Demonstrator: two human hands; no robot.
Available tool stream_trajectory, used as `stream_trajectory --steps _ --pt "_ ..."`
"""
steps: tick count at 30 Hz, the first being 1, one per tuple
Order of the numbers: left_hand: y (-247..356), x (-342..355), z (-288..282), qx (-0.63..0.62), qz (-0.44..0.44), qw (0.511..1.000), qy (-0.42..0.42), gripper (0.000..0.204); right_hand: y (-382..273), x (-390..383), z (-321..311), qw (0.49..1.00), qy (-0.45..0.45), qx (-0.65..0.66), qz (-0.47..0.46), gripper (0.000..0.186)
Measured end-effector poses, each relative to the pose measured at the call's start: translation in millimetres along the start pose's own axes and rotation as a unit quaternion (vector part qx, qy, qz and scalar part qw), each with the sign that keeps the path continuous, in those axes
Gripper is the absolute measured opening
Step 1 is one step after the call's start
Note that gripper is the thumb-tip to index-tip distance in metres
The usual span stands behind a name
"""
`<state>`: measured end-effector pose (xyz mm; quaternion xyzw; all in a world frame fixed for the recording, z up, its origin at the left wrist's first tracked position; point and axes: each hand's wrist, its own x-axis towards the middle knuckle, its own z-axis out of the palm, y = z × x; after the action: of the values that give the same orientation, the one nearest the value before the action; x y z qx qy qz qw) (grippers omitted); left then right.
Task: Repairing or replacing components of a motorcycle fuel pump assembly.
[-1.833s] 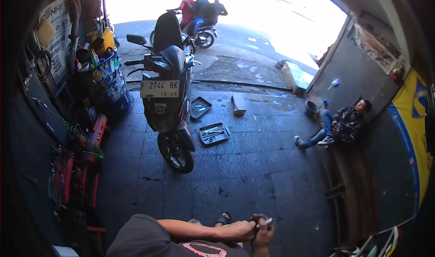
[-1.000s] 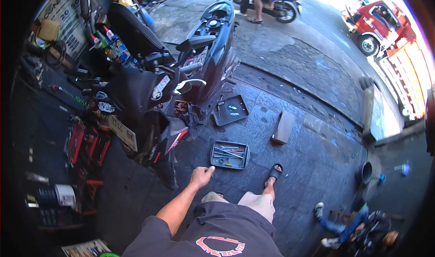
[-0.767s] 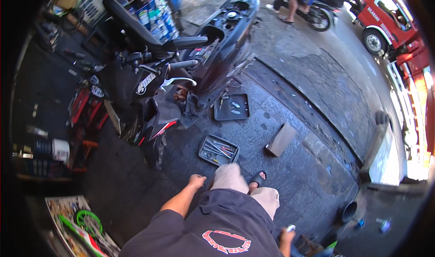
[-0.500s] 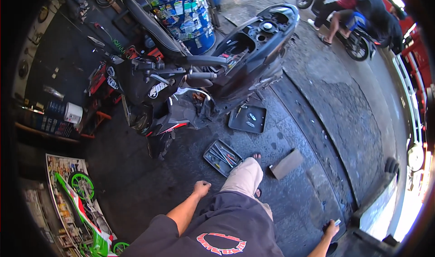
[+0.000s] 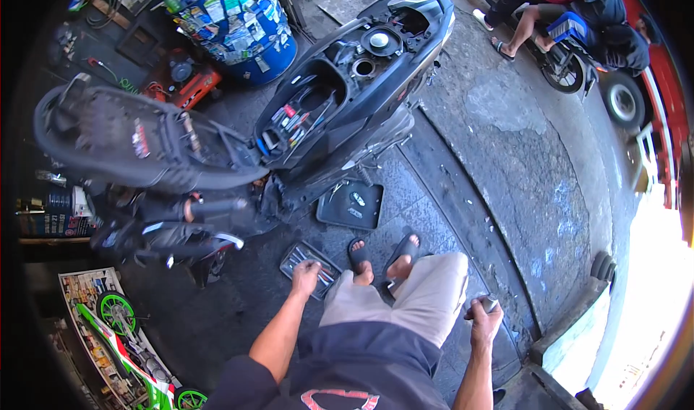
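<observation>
A tool tray (image 5: 309,259) lies before the feet, a scooter (image 5: 340,113) behind it.

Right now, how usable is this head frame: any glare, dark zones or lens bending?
Head view: sunlight blows out the lower right edge; the left side by the shelves sits in deep shadow; the fisheye bends the concrete step. The scooter, tool tray, left hand and right hand stay sharp.

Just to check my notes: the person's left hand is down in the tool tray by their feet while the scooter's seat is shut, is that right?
Not quite. The head view shows the scooter's seat flipped up, with the storage bay open. The rest holds: the left hand is down in the tool tray by the feet.
</observation>
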<state>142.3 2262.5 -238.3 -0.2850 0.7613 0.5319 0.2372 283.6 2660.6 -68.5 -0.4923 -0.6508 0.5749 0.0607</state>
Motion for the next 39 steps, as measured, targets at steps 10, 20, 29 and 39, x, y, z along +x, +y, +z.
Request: stream_trajectory --steps 10,20,29,39 --pt "-192 159 274 0.313 0.015 0.940 -0.136 0.022 60 224 214 0.953 -0.257 -0.145 0.072 0.015" --pt "-369 204 498 0.393 -0.092 0.716 -0.569 0.071 199 311 254 0.921 -0.355 -0.111 0.115 0.017" --pt "-449 314 473 0.309 0.041 0.750 -0.584 0.043 233 312 293 0.925 -0.346 -0.013 0.156 0.015" --pt "-229 364 300 0.487 0.238 0.792 -0.282 0.041 252 251 272 0.853 -0.463 -0.157 -0.183 0.021"
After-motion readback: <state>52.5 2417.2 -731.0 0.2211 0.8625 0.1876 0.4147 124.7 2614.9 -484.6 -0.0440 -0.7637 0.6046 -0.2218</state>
